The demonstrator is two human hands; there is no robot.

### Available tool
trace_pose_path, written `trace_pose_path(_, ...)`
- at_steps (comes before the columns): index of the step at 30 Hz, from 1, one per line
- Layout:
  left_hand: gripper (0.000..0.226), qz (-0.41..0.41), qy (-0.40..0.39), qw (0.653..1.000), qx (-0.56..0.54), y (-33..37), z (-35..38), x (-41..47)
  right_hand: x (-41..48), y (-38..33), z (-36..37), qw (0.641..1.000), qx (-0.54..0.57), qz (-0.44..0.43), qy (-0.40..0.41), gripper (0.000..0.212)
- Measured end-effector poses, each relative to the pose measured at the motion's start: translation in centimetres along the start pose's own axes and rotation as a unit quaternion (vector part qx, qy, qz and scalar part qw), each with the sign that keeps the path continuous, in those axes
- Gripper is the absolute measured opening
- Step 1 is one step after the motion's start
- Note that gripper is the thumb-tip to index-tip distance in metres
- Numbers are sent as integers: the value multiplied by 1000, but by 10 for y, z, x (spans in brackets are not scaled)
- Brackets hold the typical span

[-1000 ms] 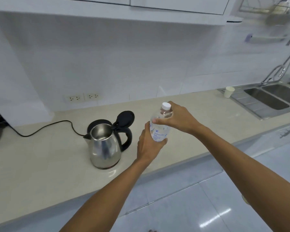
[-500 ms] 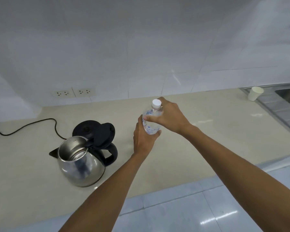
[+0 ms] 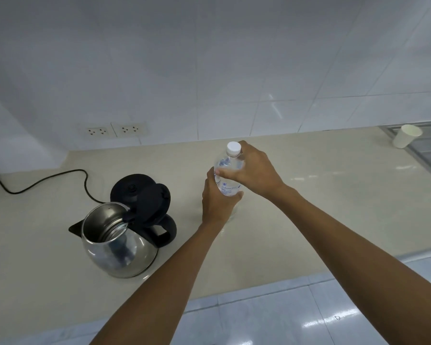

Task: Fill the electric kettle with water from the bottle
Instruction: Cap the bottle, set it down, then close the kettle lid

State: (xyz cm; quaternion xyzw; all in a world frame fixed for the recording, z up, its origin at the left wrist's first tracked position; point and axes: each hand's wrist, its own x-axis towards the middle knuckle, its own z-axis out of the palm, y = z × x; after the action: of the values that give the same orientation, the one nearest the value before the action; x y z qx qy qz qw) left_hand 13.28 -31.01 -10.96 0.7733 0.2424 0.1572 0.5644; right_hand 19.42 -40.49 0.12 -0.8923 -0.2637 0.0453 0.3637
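Bottle [image 3: 226,179] clear, white-capped, upright | left hand [image 3: 215,199] grips body | right hand [image 3: 250,169] clasps neck

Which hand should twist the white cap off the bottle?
The right hand, probably. Its fingers already curl around the bottle neck just under the white cap, while the left hand grips the lower body and can steady it.

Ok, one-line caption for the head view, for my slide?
Both hands grip a capped water bottle upright on the counter, beside an open-lidded steel kettle off its base.
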Motion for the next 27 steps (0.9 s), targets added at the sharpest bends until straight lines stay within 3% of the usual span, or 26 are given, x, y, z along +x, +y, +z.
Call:
trace_pose_path(6, 82, -15, -74, 994, 83, -7, -11, -15, -18, -2, 1, 1000, 0, 26, -5, 60)
trace_pose_path(12, 89, -11, -124, 985, 120, 1, -39, -55, -52, -21, -7, 996, -9, 93, -3, 92)
trace_pose_path(17, 86, 46, -163, 965, 200, 2, -80, -112, -100, -36, -3, 987, -50, 151, 29, 90)
trace_pose_path(27, 78, 118, -128, 943, 283, -27, -205, -176, -167, -110, 53, 994, -31, 104, 21, 79)
